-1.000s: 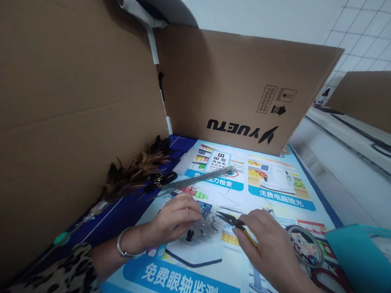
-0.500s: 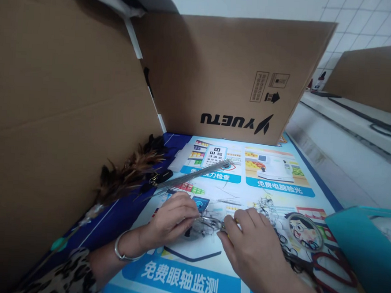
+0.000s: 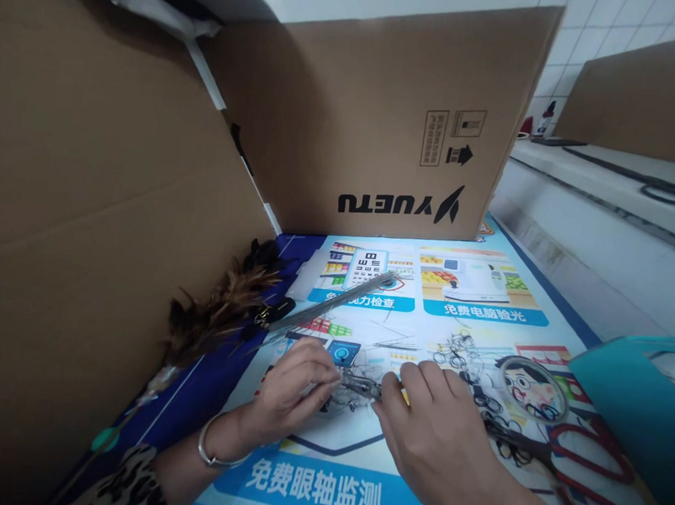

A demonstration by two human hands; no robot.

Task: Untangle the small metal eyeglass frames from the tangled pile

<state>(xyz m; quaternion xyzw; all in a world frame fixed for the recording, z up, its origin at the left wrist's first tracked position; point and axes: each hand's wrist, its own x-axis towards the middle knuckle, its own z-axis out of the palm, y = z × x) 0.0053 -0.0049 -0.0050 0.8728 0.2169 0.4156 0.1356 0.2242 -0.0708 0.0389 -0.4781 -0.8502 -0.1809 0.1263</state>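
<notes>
Our right hand (image 3: 441, 423) is wrapped around the pliers (image 3: 363, 387), which lie between our hands, long axis nearly crosswise, nose toward our left hand (image 3: 298, 391). Our left thumb and fingers press together at that nose; what they pinch we cannot tell. Beyond them, the wires (image 3: 340, 302) slant away rightward; the scissors (image 3: 538, 449) lie right of our right hand.

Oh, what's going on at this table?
Someone's right hand grips pliers, their tips right by the left hand, which is pinched closed; anything held there is too small to make out. A bundle of thin silvery strands lies beyond the hands, brown feathers are off to the left, and red-handled scissors are on the right.
</notes>
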